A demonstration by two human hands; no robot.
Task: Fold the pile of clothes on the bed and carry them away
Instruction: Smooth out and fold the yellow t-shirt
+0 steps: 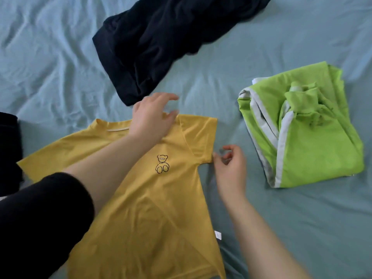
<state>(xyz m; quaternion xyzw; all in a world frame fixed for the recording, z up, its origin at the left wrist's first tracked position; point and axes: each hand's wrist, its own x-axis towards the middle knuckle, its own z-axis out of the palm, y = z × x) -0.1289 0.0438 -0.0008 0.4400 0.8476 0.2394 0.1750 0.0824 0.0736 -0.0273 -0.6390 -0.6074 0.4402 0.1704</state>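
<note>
The yellow T-shirt (153, 198) lies flat, print up, on the blue bed sheet (302, 228), and the left hand (153, 117) rests by its collar with fingers spread. The right hand (231, 168) sits at the sleeve hem, fingers loosely curled, and I can't tell if it's pinching. A dark garment (161, 41) is beyond and a green garment (312, 148) is to the right.

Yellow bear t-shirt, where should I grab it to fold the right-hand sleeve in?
Pinch the hem of the sleeve on your right, coming in from the right over the bed sheet. The yellow bear t-shirt lies flat, print up, so that hem is a free edge beside your right hand. Your left hand rests by the collar and can pin it.
</note>
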